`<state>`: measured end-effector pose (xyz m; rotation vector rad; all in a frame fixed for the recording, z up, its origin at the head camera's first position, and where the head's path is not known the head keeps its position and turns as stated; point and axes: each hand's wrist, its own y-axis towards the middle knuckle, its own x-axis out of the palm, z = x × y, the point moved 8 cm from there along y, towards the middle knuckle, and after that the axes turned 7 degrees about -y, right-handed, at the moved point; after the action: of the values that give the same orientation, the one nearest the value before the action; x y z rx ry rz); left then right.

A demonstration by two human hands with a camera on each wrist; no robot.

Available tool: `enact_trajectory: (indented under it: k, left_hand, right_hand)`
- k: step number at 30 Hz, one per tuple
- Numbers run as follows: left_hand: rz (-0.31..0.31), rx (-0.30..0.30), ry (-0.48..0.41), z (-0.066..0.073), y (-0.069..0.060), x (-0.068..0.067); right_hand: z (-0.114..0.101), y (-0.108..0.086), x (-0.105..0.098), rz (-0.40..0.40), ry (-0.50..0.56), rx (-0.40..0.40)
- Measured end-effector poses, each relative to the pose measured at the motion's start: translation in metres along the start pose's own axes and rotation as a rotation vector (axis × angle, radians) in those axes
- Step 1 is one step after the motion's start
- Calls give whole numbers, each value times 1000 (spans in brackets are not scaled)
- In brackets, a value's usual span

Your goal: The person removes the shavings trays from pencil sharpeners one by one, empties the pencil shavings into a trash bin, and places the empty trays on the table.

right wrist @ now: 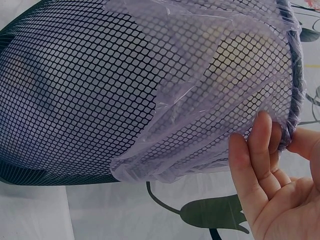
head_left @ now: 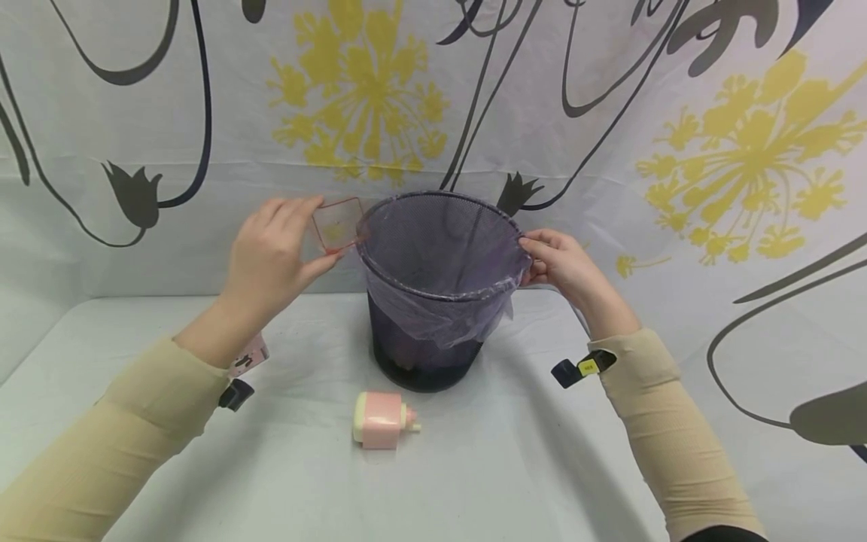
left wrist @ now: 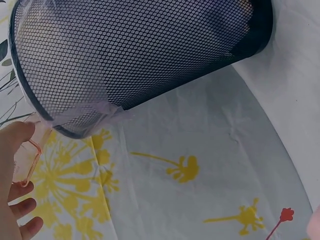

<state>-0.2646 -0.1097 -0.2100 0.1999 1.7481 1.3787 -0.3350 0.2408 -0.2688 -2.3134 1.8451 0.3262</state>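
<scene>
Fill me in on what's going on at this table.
A person's left hand holds a clear, pink-edged square piece right by the left edge of a dark mesh bin; whether the two touch is hard to tell. The right hand grips the bin's right edge over a thin purplish liner, which is folded down outside. The bin stands upright on the white table, with a pink-and-cream object lying in front of it.

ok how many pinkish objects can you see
3: a see-through item in the left hand, a pink-and-cream item in front of the bin, and a patterned item partly behind the left wrist. More may be hidden.
</scene>
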Motion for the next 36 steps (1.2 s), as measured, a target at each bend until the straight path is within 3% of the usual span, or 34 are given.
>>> enact_trajectory:
  k: [12,36]
  left_hand:
    - [22,-119,-34,-13,-15,-1]
    - [-55,-261,-47,-25,-56,10]
  right_hand:
    - [1,0,0,-9,-7,-8]
    - [2,2,0,-9,11,-23]
